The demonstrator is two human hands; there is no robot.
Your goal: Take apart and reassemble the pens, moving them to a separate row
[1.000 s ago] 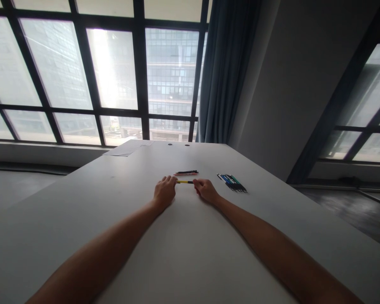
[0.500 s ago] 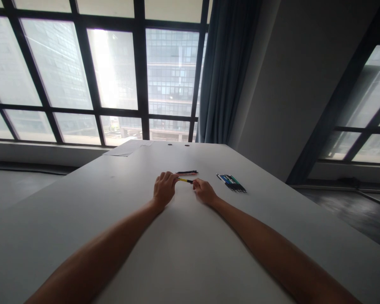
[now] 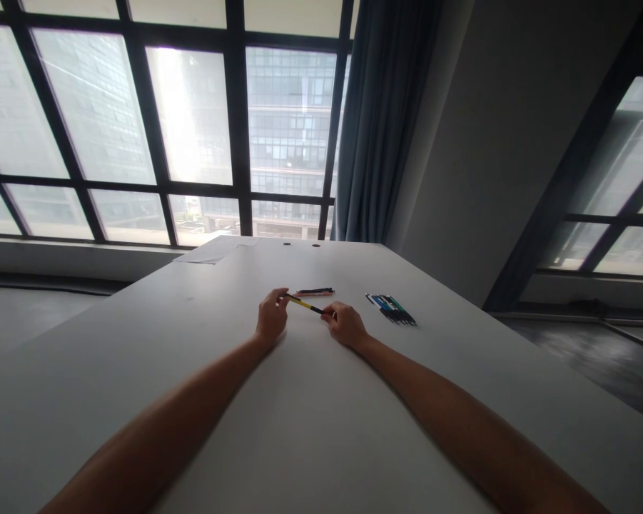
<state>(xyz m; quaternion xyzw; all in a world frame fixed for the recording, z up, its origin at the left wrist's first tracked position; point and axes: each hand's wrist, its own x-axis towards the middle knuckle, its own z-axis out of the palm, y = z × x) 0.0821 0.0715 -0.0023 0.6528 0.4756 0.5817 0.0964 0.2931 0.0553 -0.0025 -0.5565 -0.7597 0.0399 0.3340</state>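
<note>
Between my two hands a yellow and black pen (image 3: 302,303) is held slanting, its left end higher. My left hand (image 3: 272,316) pinches the dark left end between thumb and fingertips. At the other end, the fingers of my right hand (image 3: 345,324) are closed on the black part. Just behind the pen lie a few pens (image 3: 315,291), black and reddish, side by side on the white table (image 3: 310,414). To the right of my right hand is a row of several pens (image 3: 392,309) with blue, green, white and black parts.
Sheets of paper (image 3: 208,251) lie at the far left of the table. Two small dark round spots (image 3: 315,245) show near its far edge. Beyond stand a large window (image 3: 292,121) and a blue curtain (image 3: 377,128).
My left hand has shifted slightly left along the pen to its end, so more of the pen shows. The pen tilts more now. My right hand has barely moved.
</note>
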